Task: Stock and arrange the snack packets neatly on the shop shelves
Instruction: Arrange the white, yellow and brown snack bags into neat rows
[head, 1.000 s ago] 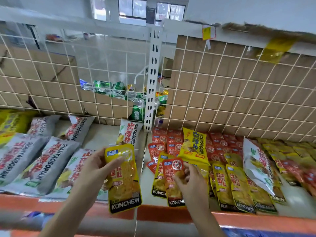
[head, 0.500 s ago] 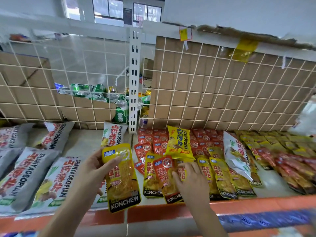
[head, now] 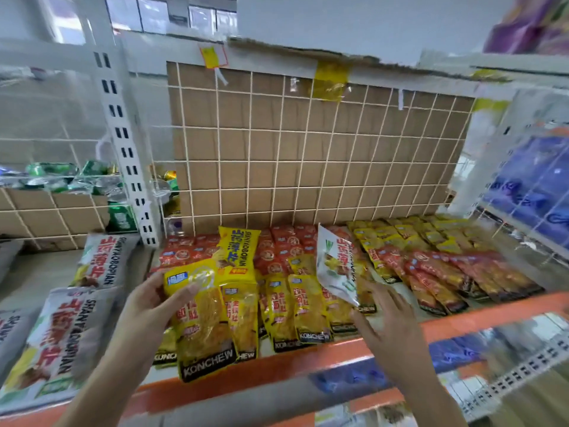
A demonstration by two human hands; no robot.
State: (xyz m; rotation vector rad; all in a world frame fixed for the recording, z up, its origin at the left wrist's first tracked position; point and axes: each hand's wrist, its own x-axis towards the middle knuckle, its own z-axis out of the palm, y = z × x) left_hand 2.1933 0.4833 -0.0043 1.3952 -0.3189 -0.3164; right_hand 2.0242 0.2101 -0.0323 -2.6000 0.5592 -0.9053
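My left hand (head: 147, 306) grips a yellow KONCHEW packet (head: 203, 334) by its upper part, holding it upright over the shelf's front edge. My right hand (head: 386, 322) hovers with spread, straight fingers just right of the front row of yellow KONCHEW packets (head: 295, 309), below a white and green snack bag (head: 337, 266) that lies tilted on the rows. A larger yellow SHANYAOBOPIAN bag (head: 235, 251) rests on red packets (head: 277, 251) behind. More red and yellow packets (head: 431, 266) fill the shelf to the right.
Grey SHANYAOBOPIAN bags (head: 61, 331) lie on the left shelf section. An orange shelf lip (head: 462, 318) runs along the front. A wire grid backed with cardboard (head: 308, 143) closes the rear. A white slotted upright (head: 123, 149) divides the sections. Green cans (head: 55, 177) sit behind it.
The view has swung right. My right hand has let go of the red packet and moved right, fingers now spread. My left hand keeps the yellow packet.
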